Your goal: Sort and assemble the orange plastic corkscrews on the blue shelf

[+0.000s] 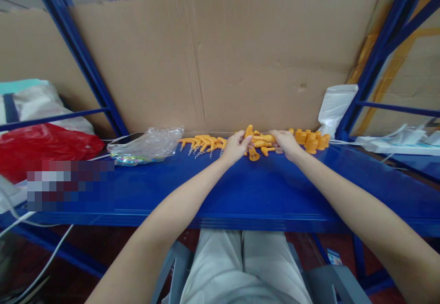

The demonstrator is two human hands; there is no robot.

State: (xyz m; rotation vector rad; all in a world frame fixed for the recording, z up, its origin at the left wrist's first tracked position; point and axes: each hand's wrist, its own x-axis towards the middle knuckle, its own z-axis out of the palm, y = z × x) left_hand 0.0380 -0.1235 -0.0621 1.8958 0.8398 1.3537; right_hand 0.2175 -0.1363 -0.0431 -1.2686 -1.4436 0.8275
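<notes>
Near the back of the blue shelf, my left hand is closed on an upright orange plastic handle, held between thumb and fingers. My right hand is to its right, its fingers closed at the right end of an orange plastic piece; its fingertips are partly hidden. Below and between the hands lies an orange cup-shaped piece with its round opening facing me. Left of my left hand is a row of orange corkscrews with thin metal spirals. Several orange cup-shaped pieces stand right of my right hand.
A clear plastic bag lies on the blue shelf at left, near a red bag. Cardboard forms the back wall between blue posts. A white bag leans by the right post, near a white power strip and cables.
</notes>
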